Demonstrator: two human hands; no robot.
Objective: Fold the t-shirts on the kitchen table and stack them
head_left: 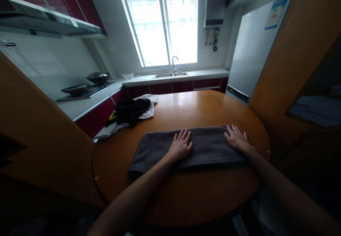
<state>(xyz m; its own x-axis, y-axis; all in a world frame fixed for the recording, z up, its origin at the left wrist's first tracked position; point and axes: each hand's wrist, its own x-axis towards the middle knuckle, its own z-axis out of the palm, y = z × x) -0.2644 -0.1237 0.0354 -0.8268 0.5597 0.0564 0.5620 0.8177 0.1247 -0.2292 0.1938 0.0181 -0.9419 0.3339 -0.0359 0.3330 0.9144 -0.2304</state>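
Your two forearms reach in nearest the camera, the left from 7 o'clock and the right from 4 o'clock. Beneath them is the round wooden table, its far edge cut straight at 12 o'clock. The dark grey cloth lies folded into a long, flat strip around the middle of that table, stretching from about 9 to 3 o'clock.

Your left hand rests palm down near the centre of the cloth, fingers loosely spread and pointing toward 1 o'clock; it is unclenched and grasps nothing. Your right hand lies on the cloth's 3 o'clock end, also flat and relaxed, fingers fanned toward 11 o'clock, with nothing gripped. The two hands are well apart.

At 10 o'clock on the table, apart from the cloth, you have a rumpled heap of clothes, black and white with a bit of yellow. Beyond it, toward 10 o'clock, two pans sit on the stove. Straight ahead at 12 o'clock are the sink, its tap and the window. The fridge stands at 2 o'clock.
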